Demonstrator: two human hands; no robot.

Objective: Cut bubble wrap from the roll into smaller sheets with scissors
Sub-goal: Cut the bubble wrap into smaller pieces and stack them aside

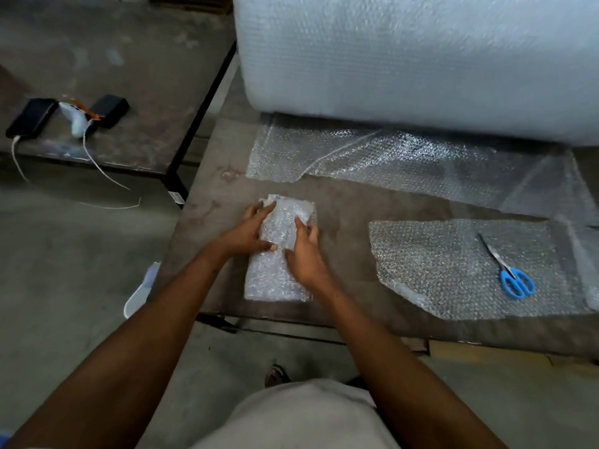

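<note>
Pressing a folded bubble-wrap stack (280, 251) at frame centre, the left hand (246, 231) and right hand (304, 254) lie seemingly flat-fingered; scissors (509, 270) rest on a cut sheet (453, 270) at right, below the roll (421, 59).

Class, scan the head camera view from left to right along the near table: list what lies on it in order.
Folded bubble wrap stack with the left hand and right hand on it → loose cut sheet → blue-handled scissors lying on that sheet.
</note>
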